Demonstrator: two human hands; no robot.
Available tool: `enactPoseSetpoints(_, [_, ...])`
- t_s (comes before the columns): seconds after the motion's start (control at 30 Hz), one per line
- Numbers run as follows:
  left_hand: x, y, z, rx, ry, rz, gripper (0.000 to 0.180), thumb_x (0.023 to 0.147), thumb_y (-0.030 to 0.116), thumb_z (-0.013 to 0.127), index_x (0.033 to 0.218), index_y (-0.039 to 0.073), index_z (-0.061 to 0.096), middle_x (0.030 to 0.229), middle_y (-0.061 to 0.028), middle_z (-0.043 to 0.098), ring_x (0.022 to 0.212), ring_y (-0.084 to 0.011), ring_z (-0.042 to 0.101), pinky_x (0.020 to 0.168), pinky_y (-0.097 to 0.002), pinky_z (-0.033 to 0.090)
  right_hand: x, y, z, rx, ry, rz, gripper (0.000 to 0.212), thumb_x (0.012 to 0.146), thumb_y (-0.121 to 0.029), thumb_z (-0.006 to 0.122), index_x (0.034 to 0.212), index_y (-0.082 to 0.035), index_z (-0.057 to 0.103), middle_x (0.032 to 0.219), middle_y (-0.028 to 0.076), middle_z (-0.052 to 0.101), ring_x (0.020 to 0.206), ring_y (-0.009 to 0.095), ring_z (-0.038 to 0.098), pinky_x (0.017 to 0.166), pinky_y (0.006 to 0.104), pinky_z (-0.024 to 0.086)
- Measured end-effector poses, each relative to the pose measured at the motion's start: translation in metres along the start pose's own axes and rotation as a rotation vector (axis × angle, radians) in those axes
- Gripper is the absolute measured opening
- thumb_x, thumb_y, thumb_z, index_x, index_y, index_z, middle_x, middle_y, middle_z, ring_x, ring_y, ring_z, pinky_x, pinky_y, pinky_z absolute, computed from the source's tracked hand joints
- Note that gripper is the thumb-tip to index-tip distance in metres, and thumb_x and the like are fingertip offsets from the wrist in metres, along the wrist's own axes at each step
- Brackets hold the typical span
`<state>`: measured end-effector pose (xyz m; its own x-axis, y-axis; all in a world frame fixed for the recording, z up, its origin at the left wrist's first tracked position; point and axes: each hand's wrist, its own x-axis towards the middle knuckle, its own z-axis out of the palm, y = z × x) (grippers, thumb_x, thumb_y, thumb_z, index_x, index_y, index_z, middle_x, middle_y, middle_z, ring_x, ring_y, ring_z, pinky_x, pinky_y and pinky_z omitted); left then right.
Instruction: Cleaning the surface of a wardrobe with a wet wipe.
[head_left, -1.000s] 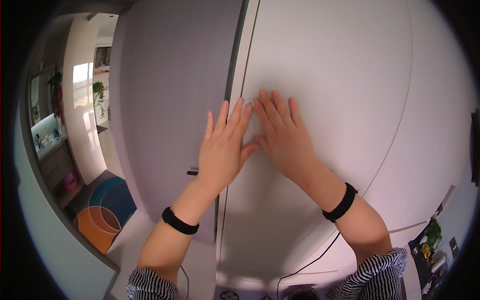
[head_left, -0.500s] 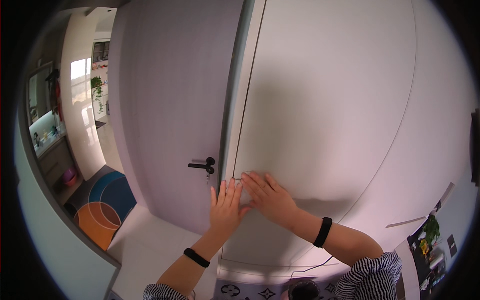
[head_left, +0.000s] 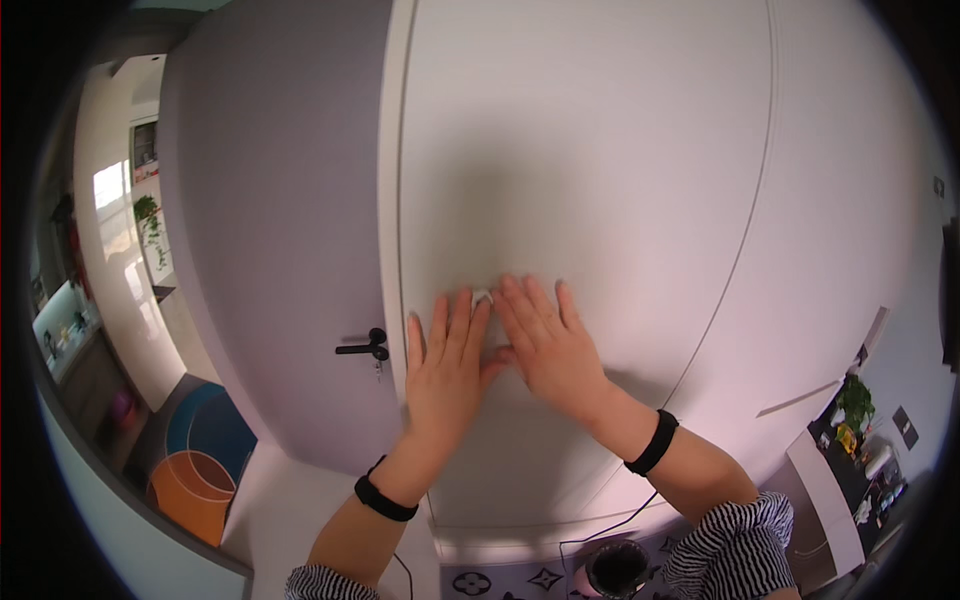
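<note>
Both of my hands lie flat, side by side, against a tall white door panel (head_left: 590, 200). My left hand (head_left: 445, 365) has its fingers stretched upward, and its thumb reaches over to my right hand (head_left: 550, 345). The fingers of my right hand are also straight and slightly spread. A scrap of something white and crumpled (head_left: 483, 296), like a tissue or wipe, shows between the fingertips of the two hands. The rest of it is hidden under them. A black band circles each wrist.
To the left is a greyish door (head_left: 280, 200) with a black lever handle (head_left: 362, 347) and keys hanging below. A round-patterned mat (head_left: 205, 450) lies beyond it. A dark container (head_left: 617, 568) and a thin cable are below. At far right stands a dark counter (head_left: 860, 480) with a plant.
Both hands have slid up and to the right across the panel, away from its left edge, with the white scrap moving along. The view has turned toward the right.
</note>
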<state>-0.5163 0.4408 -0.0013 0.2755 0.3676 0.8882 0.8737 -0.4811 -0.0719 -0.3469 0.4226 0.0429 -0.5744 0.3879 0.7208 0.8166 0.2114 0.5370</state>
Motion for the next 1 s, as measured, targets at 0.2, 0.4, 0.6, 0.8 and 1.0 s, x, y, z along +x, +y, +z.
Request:
enactPoseSetpoints(0.2, [-0.071, 0.018, 0.037, -0.041, -0.117, 0.129, 0.087, 0.079, 0.046, 0.076, 0.149, 0.007, 0.041, 0.154, -0.0157, 0.040, 0.142, -0.0365, 0.037, 0.114, -0.0625, 0.027, -0.080, -0.024, 0.024, 0.029, -0.103, -0.013, 0.069, 0.090, -0.042, 0.065, 0.145, -0.005, 0.048, 0.157, 0.011, 0.040, 0.143, 0.030, 0.039, 0.115, 0.0518, 0.032])
enactPoseSetpoints(0.4, [-0.094, 0.019, 0.051, -0.104, -0.140, 0.217, 0.093, 0.074, 0.047, 0.078, 0.149, 0.006, 0.041, 0.153, -0.0164, 0.041, 0.140, -0.0380, 0.039, 0.113, -0.0649, 0.027, -0.118, -0.027, 0.022, 0.048, -0.187, -0.042, 0.064, 0.093, -0.037, 0.058, 0.149, -0.007, 0.044, 0.158, 0.005, 0.039, 0.145, 0.022, 0.036, 0.118, 0.0437, 0.032])
enactPoseSetpoints(0.6, [-0.015, 0.040, 0.006, -0.120, -0.115, 0.139, 0.090, 0.078, 0.049, 0.073, 0.150, 0.006, 0.041, 0.157, -0.0140, 0.038, 0.142, -0.0362, 0.039, 0.115, -0.0643, 0.025, -0.068, 0.010, -0.007, 0.085, -0.110, 0.027, 0.079, 0.087, -0.046, 0.063, 0.151, -0.007, 0.041, 0.159, 0.006, 0.037, 0.148, 0.023, 0.031, 0.121, 0.0448, 0.026])
enactPoseSetpoints(0.8, [0.035, 0.060, 0.006, -0.131, 0.006, 0.151, 0.087, 0.080, 0.055, 0.068, 0.150, 0.010, 0.044, 0.159, -0.0085, 0.038, 0.143, -0.0316, 0.039, 0.114, -0.0628, 0.027, -0.049, 0.040, -0.025, 0.022, -0.027, 0.189, 0.085, 0.083, -0.045, 0.068, 0.151, -0.004, 0.039, 0.160, 0.009, 0.035, 0.148, 0.028, 0.031, 0.122, 0.0476, 0.024])
enactPoseSetpoints(1.0, [-0.024, 0.074, 0.053, -0.136, -0.086, 0.296, 0.084, 0.081, 0.052, 0.071, 0.149, 0.011, 0.045, 0.157, -0.0080, 0.040, 0.142, -0.0326, 0.039, 0.112, -0.0640, 0.029, -0.128, 0.015, 0.009, 0.086, -0.139, 0.254, 0.082, 0.085, -0.049, 0.065, 0.149, -0.002, 0.041, 0.158, 0.014, 0.037, 0.145, 0.032, 0.034, 0.119, 0.0495, 0.029])
